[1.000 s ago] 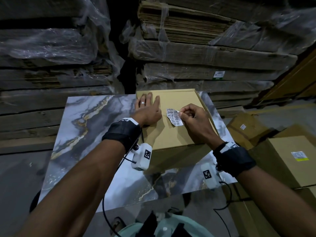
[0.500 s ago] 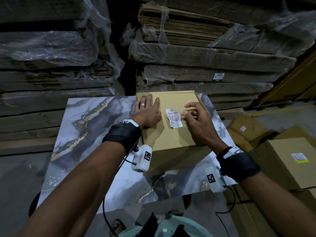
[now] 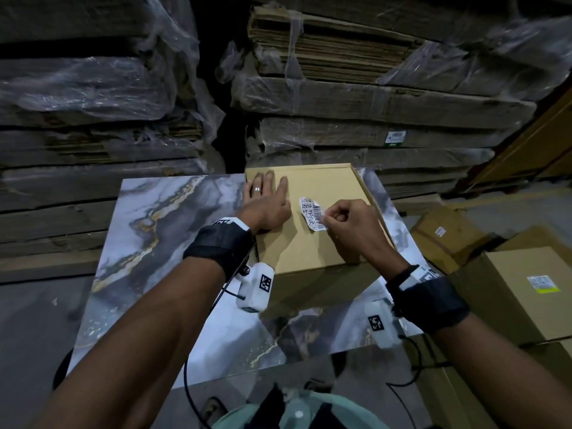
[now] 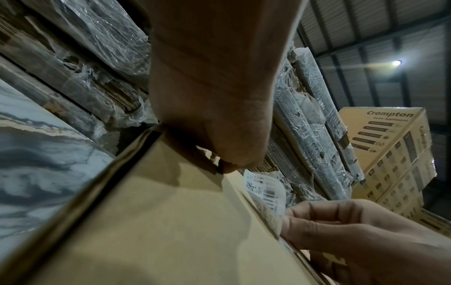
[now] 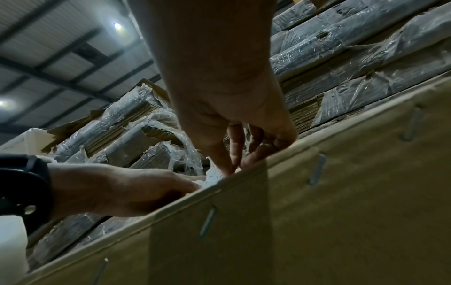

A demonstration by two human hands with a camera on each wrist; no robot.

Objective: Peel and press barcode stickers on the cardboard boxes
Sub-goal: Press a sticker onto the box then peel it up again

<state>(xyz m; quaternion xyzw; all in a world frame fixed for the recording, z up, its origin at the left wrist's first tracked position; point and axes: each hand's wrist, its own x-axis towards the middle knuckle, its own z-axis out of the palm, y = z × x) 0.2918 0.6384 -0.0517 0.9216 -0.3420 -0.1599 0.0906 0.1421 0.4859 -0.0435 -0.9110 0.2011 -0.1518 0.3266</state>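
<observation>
While left hand [image 3: 266, 205] lies flat, fingers straight, on box [image 3: 328, 187] top near its left edge, right hand [image 3: 349, 226] pinches barcode sticker [image 3: 312, 213] at its near-right corner, other fingers curled. Sticker sits mid-top of box, between hands, just left of right hand's fingertips; long axis runs far-left to near-right. Pinched corner lifted, curling; far end seems stuck down, hard to confirm. Right hand nearer. Box stands at far right corner of surface [image 3: 161, 218]. Next move, likely: lay corner down, press leftward along long axis.

Table [image 3: 161, 243]: marbled top
Behind: plastic-wrapped cardboard stacks [image 3: 371, 97]
Far right: printed Crompton carton [image 4: 390, 146]
Overhead: ceiling lamp [image 4: 396, 62]
</observation>
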